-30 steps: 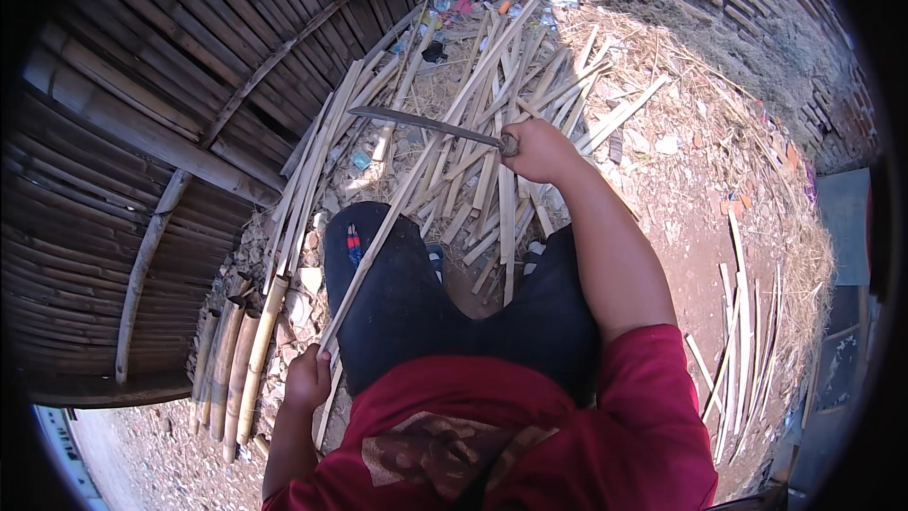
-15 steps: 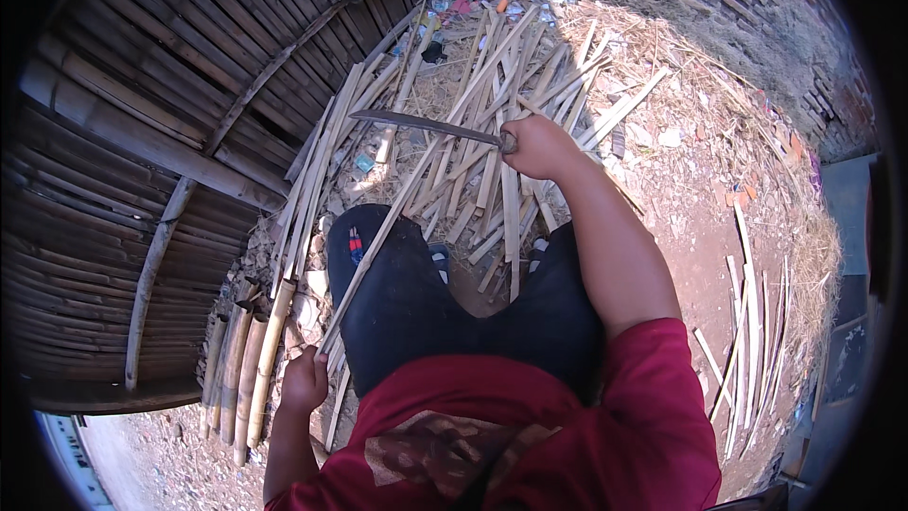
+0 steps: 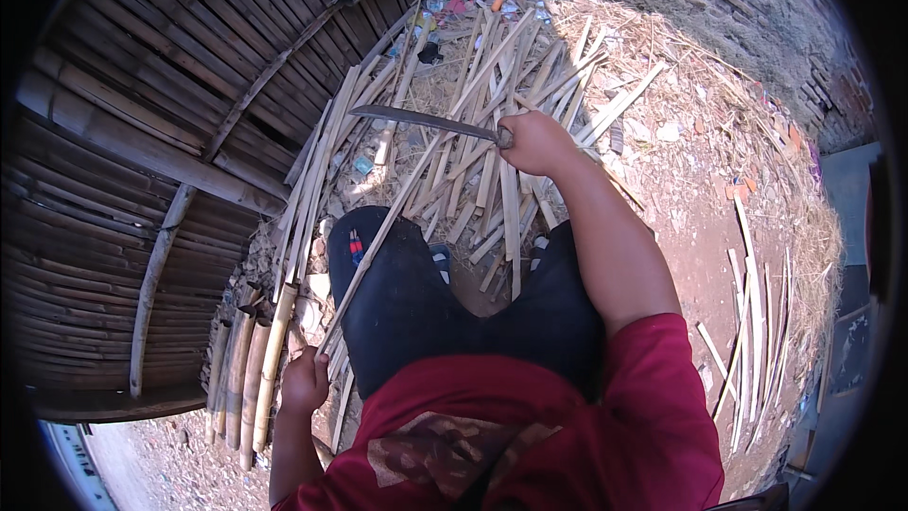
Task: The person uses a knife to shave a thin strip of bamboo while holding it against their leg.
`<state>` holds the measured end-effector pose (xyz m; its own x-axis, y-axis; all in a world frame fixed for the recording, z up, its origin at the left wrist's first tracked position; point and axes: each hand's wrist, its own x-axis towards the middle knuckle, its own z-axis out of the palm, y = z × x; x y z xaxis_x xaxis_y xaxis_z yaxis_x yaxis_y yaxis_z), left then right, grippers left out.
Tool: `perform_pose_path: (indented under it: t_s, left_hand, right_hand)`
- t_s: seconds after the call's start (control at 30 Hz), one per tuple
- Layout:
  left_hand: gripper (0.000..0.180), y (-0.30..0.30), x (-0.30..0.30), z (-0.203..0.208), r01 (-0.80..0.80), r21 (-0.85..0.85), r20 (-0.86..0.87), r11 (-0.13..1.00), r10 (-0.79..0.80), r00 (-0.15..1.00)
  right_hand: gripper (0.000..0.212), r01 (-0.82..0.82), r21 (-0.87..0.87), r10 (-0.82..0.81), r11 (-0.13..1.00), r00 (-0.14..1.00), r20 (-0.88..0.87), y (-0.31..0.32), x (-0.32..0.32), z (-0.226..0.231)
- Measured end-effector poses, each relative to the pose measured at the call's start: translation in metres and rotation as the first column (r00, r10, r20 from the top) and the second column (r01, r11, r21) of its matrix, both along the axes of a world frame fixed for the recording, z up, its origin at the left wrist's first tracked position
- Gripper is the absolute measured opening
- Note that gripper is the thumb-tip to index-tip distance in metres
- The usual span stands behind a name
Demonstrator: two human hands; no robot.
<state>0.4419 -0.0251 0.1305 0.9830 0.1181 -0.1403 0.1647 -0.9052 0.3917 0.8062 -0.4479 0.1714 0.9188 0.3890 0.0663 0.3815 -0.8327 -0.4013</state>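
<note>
while the right hand [image 3: 536, 143] keeps a closed grip round the handle of a long knife [image 3: 426, 120] — its dark blade pointing left — the left hand [image 3: 305, 380] has its grip curled about the near end of a pale bamboo strip [image 3: 386, 234]. that strip slants across the left thigh [image 3: 411, 298] and out over a heap of split strips [image 3: 513, 218] on the ground; the blade crosses it in view, though i cannot tell whether they touch. thick bamboo poles [image 3: 253, 369] stand close beside the left hand.
</note>
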Motion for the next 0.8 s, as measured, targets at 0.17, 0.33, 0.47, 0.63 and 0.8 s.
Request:
perform_pose_path:
  t_s: [0.17, 0.33, 0.47, 0.63, 0.8]
  left_hand:
    - [0.024, -0.004, -0.004, -0.009, 0.001, 0.012, 0.025, 1.0, -0.001, 1.0]
    - [0.03, 0.009, -0.013, -0.016, -0.019, 0.1, 0.034, 0.995, 0.016, 0.999]
    - [0.031, 0.0, -0.007, 0.014, -0.059, 0.032, -0.06, 0.998, 0.06, 0.996]
    - [0.026, 0.004, -0.018, -0.012, -0.033, 0.033, 0.04, 0.999, 0.032, 0.999]
    - [0.023, 0.018, -0.034, -0.019, -0.035, 0.11, 0.027, 0.993, 0.032, 0.999]
  right_hand:
    - [0.021, -0.301, -0.209, 0.31, 0.931, 0.951, 0.011, 0.026, -0.033, 0.019]
    - [0.02, -0.064, 0.075, 0.078, 0.995, 0.975, -0.207, -0.015, 0.018, -0.007]
    - [0.021, 0.036, 0.012, -0.037, 0.999, 0.999, 0.015, -0.008, 0.002, -0.006]
    - [0.022, -0.213, -0.138, 0.219, 0.967, 0.975, 0.028, 0.012, -0.023, 0.011]
    - [0.032, -0.036, 0.009, 0.036, 0.999, 0.999, 0.031, -0.016, 0.0, -0.002]
